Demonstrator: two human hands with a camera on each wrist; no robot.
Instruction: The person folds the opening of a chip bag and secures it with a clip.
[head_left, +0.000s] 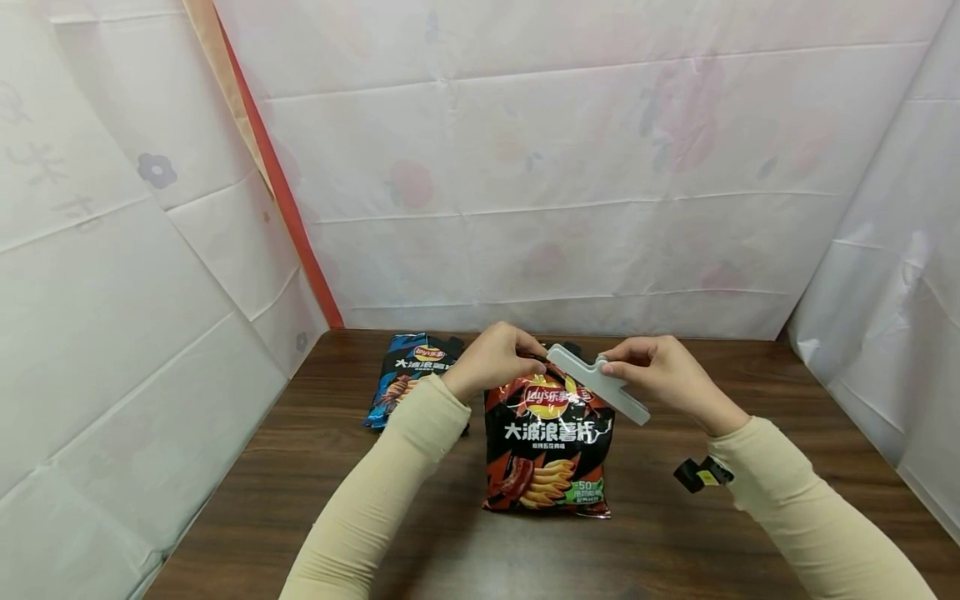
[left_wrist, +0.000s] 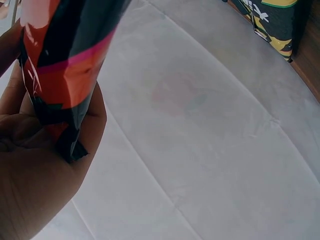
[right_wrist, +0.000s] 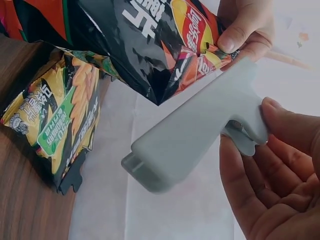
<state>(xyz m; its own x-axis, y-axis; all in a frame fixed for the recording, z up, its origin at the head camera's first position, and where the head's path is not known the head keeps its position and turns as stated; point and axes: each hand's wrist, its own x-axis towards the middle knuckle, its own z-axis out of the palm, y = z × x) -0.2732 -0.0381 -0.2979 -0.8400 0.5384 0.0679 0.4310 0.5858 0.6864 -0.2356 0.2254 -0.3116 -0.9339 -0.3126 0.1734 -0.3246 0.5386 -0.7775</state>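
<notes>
A black and red bag of potato chips (head_left: 547, 450) stands upright on the table. My left hand (head_left: 495, 358) pinches its folded top edge, thumb on the front; in the left wrist view the crumpled corner of the bag lies against the palm. My right hand (head_left: 663, 375) pinches the handle of a pale grey bag clip (head_left: 600, 385) between thumb and fingers. Slanting down to the right, the long clip overlaps the bag's upper right corner in the head view. From the right wrist, the clip (right_wrist: 190, 130) shows close beside the bag's top, near the left hand's fingertips.
Behind to the left leans a blue chip bag (head_left: 397, 379). A yellow and black chip bag (right_wrist: 62, 115) with a black clip (right_wrist: 71, 181) on its edge stands behind the front bag. White patterned sheets (head_left: 562, 167) wall in the brown wooden table (head_left: 300, 500).
</notes>
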